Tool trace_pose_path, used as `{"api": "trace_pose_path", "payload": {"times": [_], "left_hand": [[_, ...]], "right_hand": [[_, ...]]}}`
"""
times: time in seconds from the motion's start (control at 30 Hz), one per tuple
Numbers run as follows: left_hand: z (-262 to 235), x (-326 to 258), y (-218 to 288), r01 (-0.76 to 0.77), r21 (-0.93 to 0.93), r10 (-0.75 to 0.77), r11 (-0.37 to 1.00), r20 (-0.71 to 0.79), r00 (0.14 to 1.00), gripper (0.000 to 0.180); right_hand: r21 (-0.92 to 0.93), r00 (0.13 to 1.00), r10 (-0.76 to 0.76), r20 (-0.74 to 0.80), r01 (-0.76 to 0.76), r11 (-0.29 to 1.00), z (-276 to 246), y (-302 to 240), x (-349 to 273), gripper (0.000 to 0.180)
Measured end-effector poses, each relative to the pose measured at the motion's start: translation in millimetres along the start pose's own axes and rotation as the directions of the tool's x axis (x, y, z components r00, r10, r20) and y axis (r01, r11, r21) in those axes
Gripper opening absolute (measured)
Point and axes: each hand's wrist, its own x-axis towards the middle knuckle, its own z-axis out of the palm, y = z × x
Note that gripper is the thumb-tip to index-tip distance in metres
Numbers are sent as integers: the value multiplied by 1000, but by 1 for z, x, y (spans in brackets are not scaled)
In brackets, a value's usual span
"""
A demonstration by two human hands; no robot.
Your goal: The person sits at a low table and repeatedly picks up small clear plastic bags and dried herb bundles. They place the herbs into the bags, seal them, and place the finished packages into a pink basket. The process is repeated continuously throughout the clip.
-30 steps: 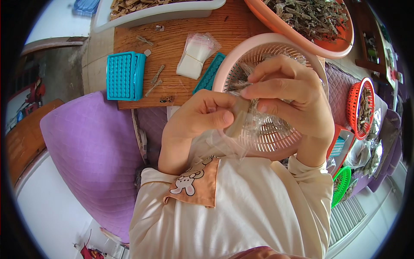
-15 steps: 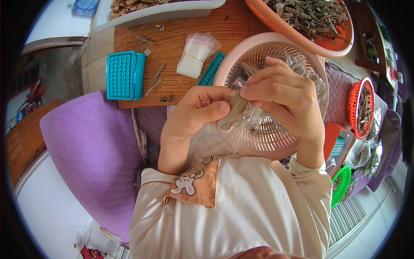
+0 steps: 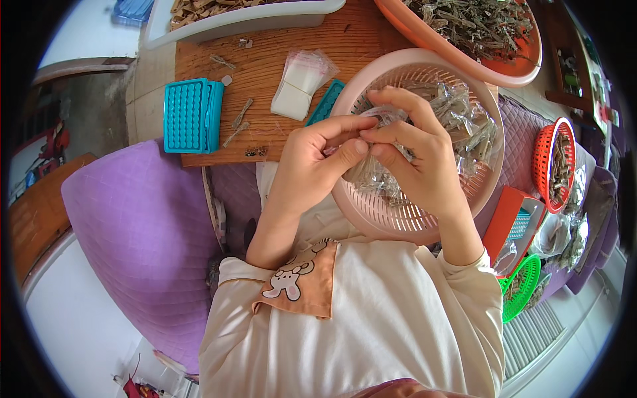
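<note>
teal perforated tray [image 3: 192,114] on wooden board [image 3: 265,53], far left, untouched. stack of empty clear bags [image 3: 300,85] beside it, within easy reach. left hand [image 3: 312,159] pinched on small clear packet [image 3: 371,166], thumb against fingers. right hand [image 3: 418,166] also clamped on it (likely steadying the mouth for sealing). packet held right over pink slotted basket [image 3: 464,199], full of filled packets.

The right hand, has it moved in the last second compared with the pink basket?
Yes. The right hand has slid left off the pink basket middle, towards its left rim, fingertips meeting the left hand.
</note>
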Motion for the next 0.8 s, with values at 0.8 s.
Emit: {"api": "trace_pose_path", "payload": {"times": [0.8], "left_hand": [[8, 3, -2, -449, 830, 781, 331, 26, 624, 33]], "right_hand": [[519, 842, 540, -23, -451, 726, 15, -9, -14, 27]]}}
